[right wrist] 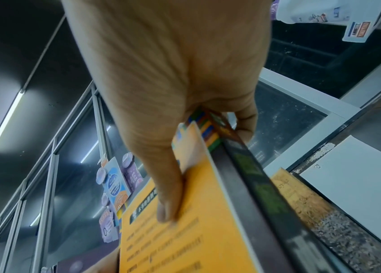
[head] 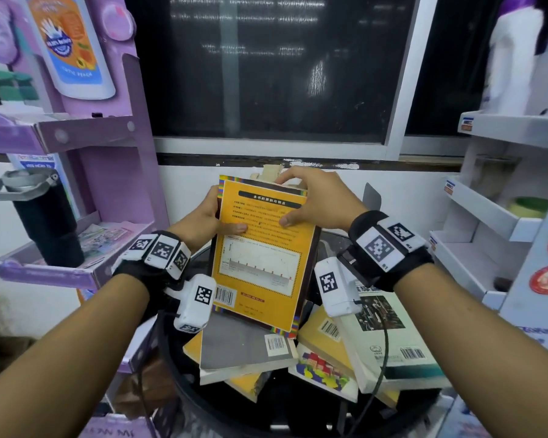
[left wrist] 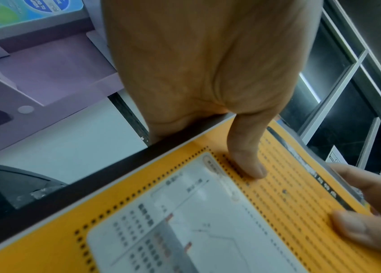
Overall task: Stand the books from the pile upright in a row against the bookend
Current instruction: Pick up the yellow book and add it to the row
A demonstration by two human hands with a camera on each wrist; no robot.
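The orange book (head: 260,248), back cover up with barcode, chart and multicoloured edge strip, is gripped by left hand (head: 208,216) and right hand (head: 317,197) above the pile (head: 329,352).

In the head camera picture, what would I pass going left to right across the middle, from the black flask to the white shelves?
Black flask → purple shelf → left hand → orange book → right hand → white shelves.
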